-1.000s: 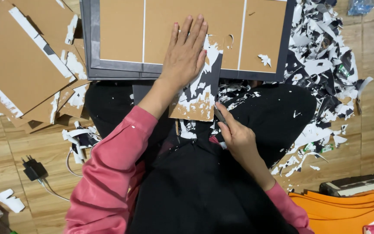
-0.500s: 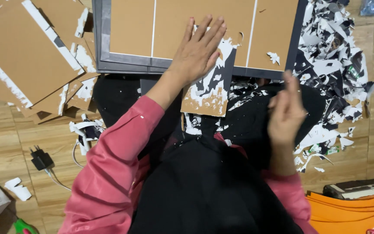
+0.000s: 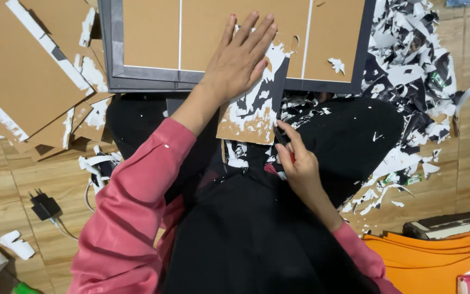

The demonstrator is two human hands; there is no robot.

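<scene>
My left hand (image 3: pixel 240 60) lies flat with fingers spread on a small brown board (image 3: pixel 251 117) that carries torn patches of white and black paper. The board rests partly on my lap and partly on the grey frame (image 3: pixel 153 76). My right hand (image 3: pixel 297 163) is at the board's lower right corner. Its thumb and forefinger pinch a dark paper strip (image 3: pixel 278 136) at that edge. Whether the strip is still stuck to the board is unclear.
The grey frame holds brown backing panels (image 3: pixel 208 27). A stack of stripped brown boards (image 3: pixel 23 81) lies at the left. Black and white paper scraps (image 3: pixel 414 76) pile up at the right. A black plug adapter (image 3: pixel 44 206) lies on the wooden floor, and orange sheets (image 3: pixel 431 256) at lower right.
Half a second ago my right hand was lifted off to the right. It has come back down to the board's lower right corner. My left hand stayed pressed on the board.
</scene>
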